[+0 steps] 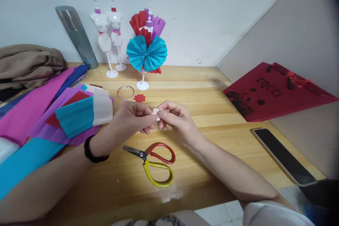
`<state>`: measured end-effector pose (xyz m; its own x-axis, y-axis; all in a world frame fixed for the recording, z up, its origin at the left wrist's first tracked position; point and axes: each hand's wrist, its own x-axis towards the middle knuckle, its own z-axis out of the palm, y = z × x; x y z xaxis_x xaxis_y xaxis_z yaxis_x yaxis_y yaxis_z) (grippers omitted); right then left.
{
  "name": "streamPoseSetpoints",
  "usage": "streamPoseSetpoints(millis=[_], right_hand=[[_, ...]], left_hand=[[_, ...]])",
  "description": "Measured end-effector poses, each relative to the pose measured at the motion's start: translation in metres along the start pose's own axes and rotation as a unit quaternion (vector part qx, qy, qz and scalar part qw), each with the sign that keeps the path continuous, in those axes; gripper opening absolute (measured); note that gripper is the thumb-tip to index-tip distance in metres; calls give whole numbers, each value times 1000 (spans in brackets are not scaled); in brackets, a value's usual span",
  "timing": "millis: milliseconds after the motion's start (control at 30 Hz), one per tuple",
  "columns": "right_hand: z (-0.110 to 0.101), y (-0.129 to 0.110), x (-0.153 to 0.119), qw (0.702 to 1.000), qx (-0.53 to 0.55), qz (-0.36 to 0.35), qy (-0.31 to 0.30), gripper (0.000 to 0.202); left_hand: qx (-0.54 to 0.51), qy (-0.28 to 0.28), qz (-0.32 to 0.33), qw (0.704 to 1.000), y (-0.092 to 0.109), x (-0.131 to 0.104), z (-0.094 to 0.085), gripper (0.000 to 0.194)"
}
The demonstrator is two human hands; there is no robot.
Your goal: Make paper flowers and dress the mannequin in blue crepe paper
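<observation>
Between the fingertips of both hands is a small white paper flower [156, 113], pinched from either side. My left hand [132, 116], with a black band on its wrist, grips its left edge between thumb and fingers. On the other edge, my right hand [177, 117] has its thumb on top and fingers beneath, covering part of it. A red paper flower [140, 98] lies flat on the table just beyond my left hand. Closer to me rest scissors [143, 155] with one red and one yellow handle, blades partly apart and pointing left.
Colored crepe paper [75, 114] is piled at the left, near a brown cloth [29, 67]. At the back stand a bottle [76, 35], two bare white mannequins [103, 35] and a paper-dressed mannequin [146, 53]. A tape roll [125, 92], red bag [275, 91] and phone [283, 155] also lie about.
</observation>
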<state>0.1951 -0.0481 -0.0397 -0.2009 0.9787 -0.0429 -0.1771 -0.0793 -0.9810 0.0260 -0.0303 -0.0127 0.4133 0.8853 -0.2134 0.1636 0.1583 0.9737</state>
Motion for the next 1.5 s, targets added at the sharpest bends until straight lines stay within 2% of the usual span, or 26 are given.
streamPoseSetpoints(millis=[200,433,500,633,900,1100,1200,1300,1367,1500], right_hand=[[-2,-6,2,998,-41,-39,5,27],[0,1,4,997,34,-40,53,24],[1,2,4,996,46,-44,59,24],[1,2,3,997,48,-39,52,22],[-1,1,4,998,9,-39,38,24],[0,3,5,995,25,-49,82,24],[1,5,5,995,23,-46,91,24],[2,5,5,995,19,-52,84,24],[2,5,5,995,20,-57,76,24],[3,6,4,994,20,-57,88,25]], left_hand=[[43,-21,-28,998,7,4,-5,16],[-11,-46,20,999,-2,4,-7,19],[-21,-38,23,999,-5,4,-2,17],[-49,14,21,999,-7,2,5,18],[-69,3,9,998,-5,3,-1,20],[-185,-11,-9,983,-13,8,-3,36],[-182,-7,8,983,-16,8,-1,46],[-103,11,36,994,-14,6,2,32],[-78,20,32,996,-12,5,3,22],[-91,5,24,996,-12,6,4,21]])
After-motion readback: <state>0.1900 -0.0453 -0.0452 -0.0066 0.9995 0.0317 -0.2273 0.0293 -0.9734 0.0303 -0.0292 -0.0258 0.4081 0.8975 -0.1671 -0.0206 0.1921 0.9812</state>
